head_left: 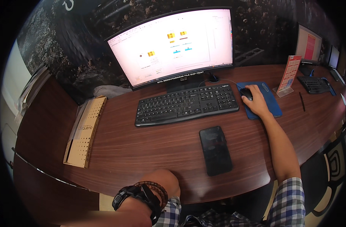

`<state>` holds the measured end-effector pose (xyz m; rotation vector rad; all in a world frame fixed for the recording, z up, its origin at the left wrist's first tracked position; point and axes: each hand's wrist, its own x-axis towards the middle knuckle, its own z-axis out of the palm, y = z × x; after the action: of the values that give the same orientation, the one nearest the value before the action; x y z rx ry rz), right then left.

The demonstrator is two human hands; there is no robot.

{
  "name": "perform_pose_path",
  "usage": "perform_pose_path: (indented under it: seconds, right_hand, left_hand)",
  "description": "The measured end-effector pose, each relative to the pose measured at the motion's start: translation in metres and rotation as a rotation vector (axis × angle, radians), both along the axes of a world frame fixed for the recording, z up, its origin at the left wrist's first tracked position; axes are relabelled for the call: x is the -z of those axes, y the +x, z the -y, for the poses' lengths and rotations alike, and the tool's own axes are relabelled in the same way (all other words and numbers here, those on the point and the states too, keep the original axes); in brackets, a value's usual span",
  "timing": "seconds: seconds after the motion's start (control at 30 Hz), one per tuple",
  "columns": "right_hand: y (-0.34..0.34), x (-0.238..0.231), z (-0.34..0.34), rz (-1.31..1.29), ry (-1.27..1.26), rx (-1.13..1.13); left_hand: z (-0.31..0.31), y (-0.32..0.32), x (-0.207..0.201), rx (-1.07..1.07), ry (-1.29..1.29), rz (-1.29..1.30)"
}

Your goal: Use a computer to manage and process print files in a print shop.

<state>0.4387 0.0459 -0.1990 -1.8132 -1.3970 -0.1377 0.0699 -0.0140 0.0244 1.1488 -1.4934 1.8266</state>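
My right hand (pixel 259 101) rests over a black computer mouse (pixel 246 93), fingers curved around it, on a blue mouse pad (pixel 272 106). Left of it lies a black keyboard (pixel 187 104), untouched. My left arm is bent, its elbow at the desk's front edge, with a black watch (pixel 132 197) and a brown beaded bracelet (pixel 158 189) at the wrist. Of my left hand (pixel 108 218) only a blurred part shows at the lower edge; its fingers are hidden. A dark smartphone (pixel 215 150) lies flat on the desk between my arms.
A lit curved monitor (pixel 176 45) stands behind the keyboard on the brown wooden desk (pixel 150 147). At the left lies a long cardboard box (pixel 84 132). To the right are an upright card stand (pixel 288 75), a black pen (pixel 302 101) and a second keyboard (pixel 313 84).
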Motion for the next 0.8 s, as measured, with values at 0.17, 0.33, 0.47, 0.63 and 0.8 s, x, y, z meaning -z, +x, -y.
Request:
perform_pose_path:
  seconds: [0.17,0.33,0.47,0.63,0.8]
  right_hand:
    - [0.0001,-0.0001,0.0002,-0.007,0.003,0.004]
    - [-0.0003,0.0000,-0.0002,-0.001,0.018,-0.005]
    - [-0.0007,-0.0003,0.0006,-0.004,0.019,-0.003]
    - [0.0001,-0.0005,0.0016,-0.014,0.014,-0.008]
    - [-0.0042,-0.0034,0.0004,-0.015,0.027,-0.003]
  left_hand:
    - [0.0005,-0.0006,-0.0010,-0.002,0.006,0.007]
    - [0.0007,-0.0004,-0.0007,0.000,0.007,0.010]
    - [0.0038,-0.0010,-0.0026,0.002,0.005,0.012]
    - [0.0072,-0.0023,-0.0053,0.004,0.008,0.016]
    - [0.0094,-0.0041,-0.0081,0.002,0.011,0.021]
